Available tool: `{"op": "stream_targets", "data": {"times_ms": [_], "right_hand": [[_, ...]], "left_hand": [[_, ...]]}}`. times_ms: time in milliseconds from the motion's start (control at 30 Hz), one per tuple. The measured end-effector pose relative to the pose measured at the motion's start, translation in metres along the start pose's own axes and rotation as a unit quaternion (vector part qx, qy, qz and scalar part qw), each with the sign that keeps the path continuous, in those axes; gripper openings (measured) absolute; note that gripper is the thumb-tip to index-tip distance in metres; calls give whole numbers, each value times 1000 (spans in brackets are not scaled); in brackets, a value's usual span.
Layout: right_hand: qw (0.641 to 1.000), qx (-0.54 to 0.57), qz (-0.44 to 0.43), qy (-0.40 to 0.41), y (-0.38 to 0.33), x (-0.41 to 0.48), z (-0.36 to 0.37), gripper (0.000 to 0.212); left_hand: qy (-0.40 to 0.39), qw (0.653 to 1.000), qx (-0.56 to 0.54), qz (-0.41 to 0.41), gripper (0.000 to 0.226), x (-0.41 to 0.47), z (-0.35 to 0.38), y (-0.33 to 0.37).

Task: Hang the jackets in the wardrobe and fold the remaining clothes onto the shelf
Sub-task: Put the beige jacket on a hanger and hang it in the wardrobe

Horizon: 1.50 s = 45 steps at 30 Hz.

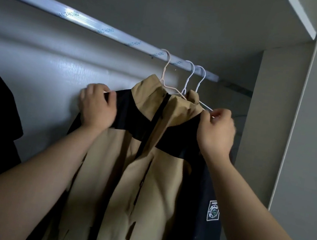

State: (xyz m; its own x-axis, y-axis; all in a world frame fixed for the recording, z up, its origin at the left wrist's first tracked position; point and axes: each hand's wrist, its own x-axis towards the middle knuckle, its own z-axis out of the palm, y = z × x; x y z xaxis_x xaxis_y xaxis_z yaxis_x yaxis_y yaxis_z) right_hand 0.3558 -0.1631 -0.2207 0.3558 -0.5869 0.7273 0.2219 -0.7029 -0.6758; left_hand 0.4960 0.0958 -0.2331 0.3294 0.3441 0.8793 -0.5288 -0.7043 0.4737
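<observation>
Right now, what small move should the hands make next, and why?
Probably pull the tan jacket outward over the hanger ends: the hooks already sit on the rail, but bare white wire shows at the left hand and right hand.

Jacket [146, 169] tan with black shoulder band; navy sleeve [206, 219], white square patch [213, 210]; hangers [188, 79] white.

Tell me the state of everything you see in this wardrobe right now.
Tan jacket: hung on the rail
Navy jacket: hung behind it
Hangers: three, hooked over rail
Left hand: grips tan jacket's shoulder
Right hand: pinches one hanger's arm
</observation>
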Motion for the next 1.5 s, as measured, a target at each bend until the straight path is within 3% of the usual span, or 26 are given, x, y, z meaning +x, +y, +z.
{"op": "stream_targets", "data": {"times_ms": [67,133,367,500,600,667,767,833,900,967,1100,1200,1333,1500], "right_hand": [[993,-119,0,22,27,-8,3,39],[988,-147,34,-9,48,-14,8,53],[989,-109,99,-29,78,-9,16,50],[989,-101,105,-25,80,-4,19,52],[993,-119,19,18,68,-11,23,51],[992,-89,-76,38,51,-12,24,49],[965,-8,-260,21,24,-10,24,45],[942,23,-333,-23,7,-8,26,46],[928,24,-369,-51,-5,-6,28,43],[917,13,-389,-82,-10,-5,29,36],[919,-4,-372,-130,-14,3,30,21],[921,-24,-355,-158,-20,8,32,17],[916,-75,-351,-181,-31,14,38,18],[905,-121,-375,-161,-43,19,44,20]], "left_hand": [[-63,994,17,-93,37,13,7,-10],[-118,987,-1,-113,38,17,13,-16],[-69,986,7,-151,37,12,14,-21],[-79,987,54,-127,40,4,12,-22],[-21,996,46,-67,37,-3,8,-5],[-8,999,-5,43,33,-4,5,18],[-107,963,-139,206,34,1,3,57],[-209,927,-189,247,47,9,2,80],[-300,899,-177,267,55,21,3,96],[-353,880,-122,294,46,37,6,102],[-360,875,-13,323,13,58,8,98],[-358,877,2,320,12,66,8,94],[-377,893,-16,245,21,75,2,92],[-511,838,-131,140,10,83,-10,94]]}}
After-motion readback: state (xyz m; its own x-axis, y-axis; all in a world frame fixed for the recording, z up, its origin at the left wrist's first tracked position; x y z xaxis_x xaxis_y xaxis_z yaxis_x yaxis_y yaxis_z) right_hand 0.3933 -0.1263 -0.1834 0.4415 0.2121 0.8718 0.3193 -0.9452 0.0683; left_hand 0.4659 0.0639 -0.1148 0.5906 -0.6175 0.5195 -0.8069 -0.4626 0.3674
